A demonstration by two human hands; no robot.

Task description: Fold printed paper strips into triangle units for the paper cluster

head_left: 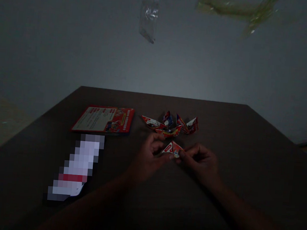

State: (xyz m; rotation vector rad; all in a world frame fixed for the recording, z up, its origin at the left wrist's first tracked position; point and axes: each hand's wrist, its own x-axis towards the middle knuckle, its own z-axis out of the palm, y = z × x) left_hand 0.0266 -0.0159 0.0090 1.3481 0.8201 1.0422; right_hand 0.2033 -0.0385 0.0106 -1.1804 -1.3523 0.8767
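Between my two hands is a small folded piece of printed paper [172, 148], red and white with a pointed top. My left hand [152, 152] pinches its left side, thumb in front. The thumb and forefinger of my right hand [199, 159] grip its right side. Just beyond them several folded paper pieces [167, 132] in red, white and blue lie in a loose group on the table. A stack of printed sheets or booklets [102, 120], red with a pale text panel, lies to the left of that group.
A phone-like device with a blurred bright screen [79, 166] lies on the dark table [247, 136], left of my left forearm. Behind the table stands a pale wall [212, 70] with clear tape [149, 19] and yellowish tape [231, 7] on it. The light is dim.
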